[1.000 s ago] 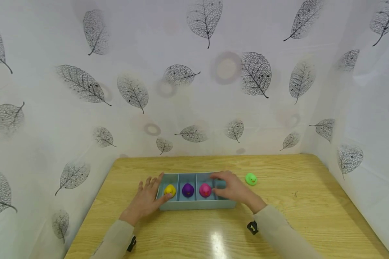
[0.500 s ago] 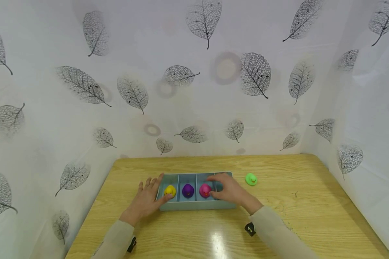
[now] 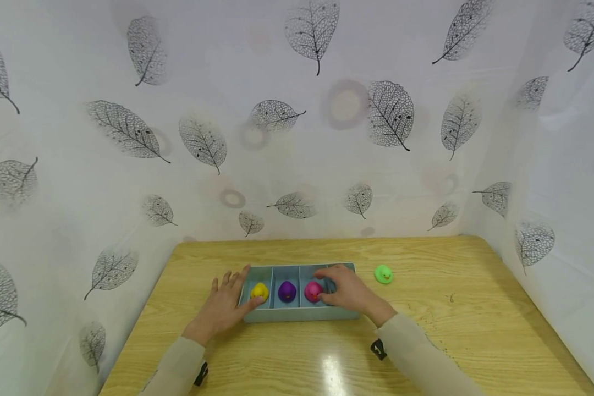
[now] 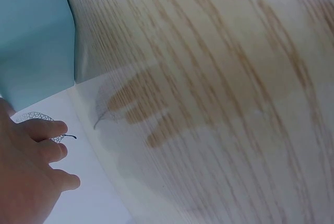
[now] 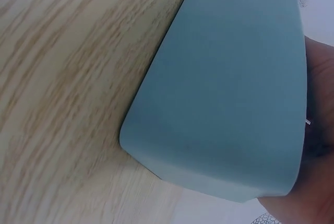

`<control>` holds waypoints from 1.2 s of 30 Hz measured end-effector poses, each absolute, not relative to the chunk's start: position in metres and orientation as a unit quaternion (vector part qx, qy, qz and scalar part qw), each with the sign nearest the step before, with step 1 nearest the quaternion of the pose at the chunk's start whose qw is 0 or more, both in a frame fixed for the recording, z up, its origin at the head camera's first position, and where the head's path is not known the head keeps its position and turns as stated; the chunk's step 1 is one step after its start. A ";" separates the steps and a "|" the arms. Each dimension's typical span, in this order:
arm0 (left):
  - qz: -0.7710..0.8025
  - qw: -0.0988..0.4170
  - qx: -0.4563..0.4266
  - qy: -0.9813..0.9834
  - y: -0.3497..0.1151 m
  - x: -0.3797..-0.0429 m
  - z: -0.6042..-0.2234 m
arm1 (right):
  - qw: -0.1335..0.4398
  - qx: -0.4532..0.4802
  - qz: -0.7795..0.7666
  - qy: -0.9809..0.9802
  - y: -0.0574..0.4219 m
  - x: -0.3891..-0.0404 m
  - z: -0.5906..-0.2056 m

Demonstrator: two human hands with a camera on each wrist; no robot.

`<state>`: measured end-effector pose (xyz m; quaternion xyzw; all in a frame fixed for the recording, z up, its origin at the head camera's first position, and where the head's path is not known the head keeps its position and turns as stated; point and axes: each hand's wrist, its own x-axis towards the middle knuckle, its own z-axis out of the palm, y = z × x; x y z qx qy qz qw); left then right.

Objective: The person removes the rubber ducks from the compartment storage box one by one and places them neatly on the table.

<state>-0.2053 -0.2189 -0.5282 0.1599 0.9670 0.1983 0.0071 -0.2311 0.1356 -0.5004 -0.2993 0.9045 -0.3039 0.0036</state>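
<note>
A blue-grey box [image 3: 302, 314] with a row of compartments lies on the wooden table. It holds a yellow toy duck [image 3: 259, 290], a purple one [image 3: 287, 291] and a pink duck [image 3: 312, 290]. My left hand [image 3: 223, 305] rests at the box's left end, fingers spread, thumb reaching over the yellow duck. Over the right part is my right hand [image 3: 348, 289], thumb at the pink duck's right side and index finger arched beyond it, a gap showing between. In the right wrist view the box's wall [image 5: 224, 88] hides most of that hand.
A green toy duck [image 3: 383, 274] sits on the table [image 3: 425, 319], just right of the box. A white sheet with leaf prints [image 3: 297, 165] stands behind the table and along both sides. Black straps hang by both sleeves.
My right hand has moved slightly left, from the right compartment to the pink duck. My left hand, the box and the ducks have stayed in place.
</note>
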 end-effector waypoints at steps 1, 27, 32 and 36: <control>0.198 0.007 0.160 0.967 -0.219 -0.205 -0.529 | 0.002 -0.300 -0.300 0.905 0.135 -0.231 -0.500; 0.204 0.011 0.157 0.966 -0.220 -0.205 -0.527 | 0.034 -0.290 -0.261 0.920 0.117 -0.236 -0.501; 0.195 0.019 0.157 0.968 -0.219 -0.205 -0.524 | 0.040 -0.290 -0.253 0.922 0.115 -0.237 -0.499; 0.196 0.021 0.157 0.968 -0.218 -0.204 -0.522 | 0.045 -0.285 -0.245 0.926 0.114 -0.239 -0.501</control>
